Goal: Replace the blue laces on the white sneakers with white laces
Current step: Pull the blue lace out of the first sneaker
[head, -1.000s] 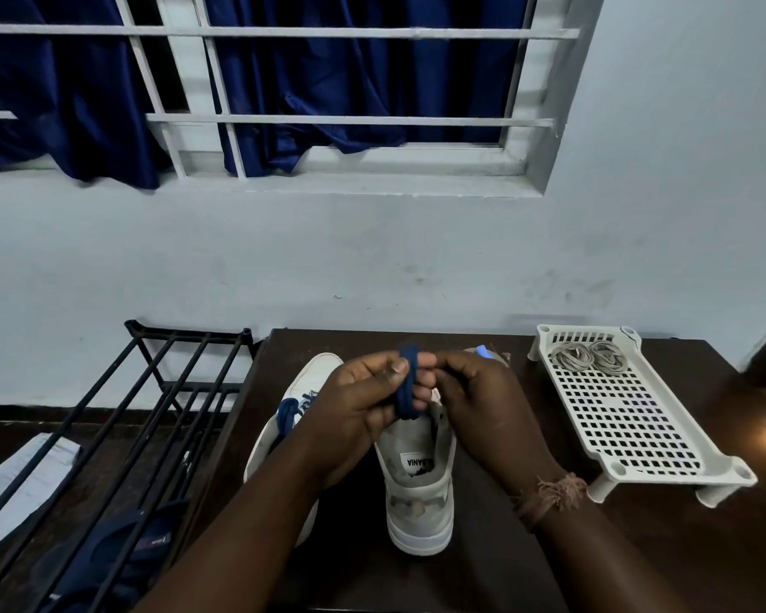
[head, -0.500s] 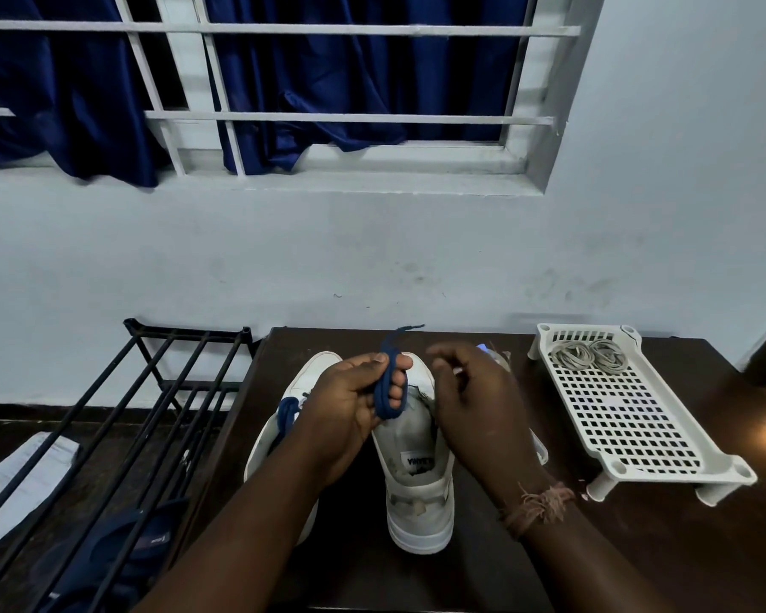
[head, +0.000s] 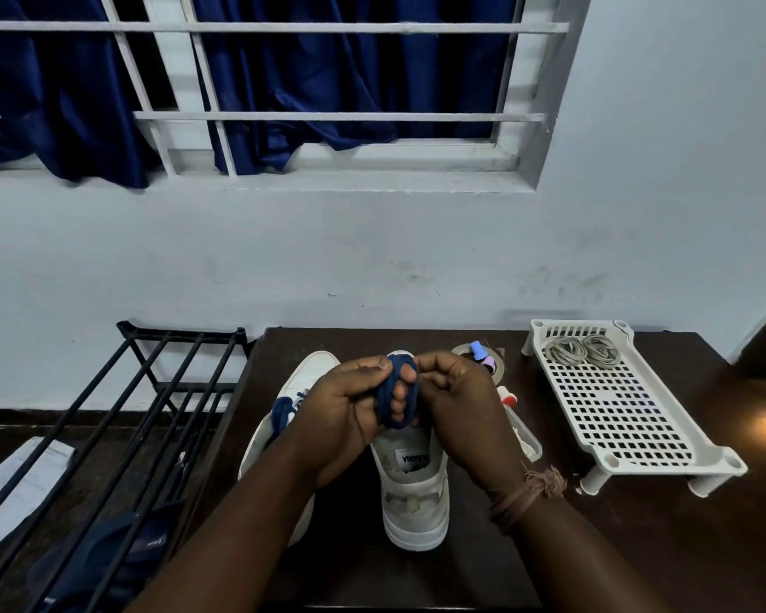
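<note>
Two white sneakers stand on the dark table. The right sneaker (head: 414, 488) has no lace in its visible part. The left sneaker (head: 284, 409) still carries a blue lace (head: 281, 413). Above the right sneaker, a loose blue lace (head: 396, 393) is wound in loops around the fingers of my left hand (head: 350, 413). My right hand (head: 458, 400) pinches the lace at the top of the coil. Two coiled white laces (head: 582, 349) lie at the far end of a white perforated tray (head: 615, 418).
A tape roll with small coloured items (head: 480, 356) and a clear box (head: 525, 438) sit behind my right hand. A black metal rack (head: 120, 418) stands left of the table (head: 593, 546), with a dark slipper (head: 107, 550) and paper (head: 18, 484) below. The wall is close behind.
The free end of the blue lace that stuck up has been wound in. My right hand has come back onto the coil on my left fingers.
</note>
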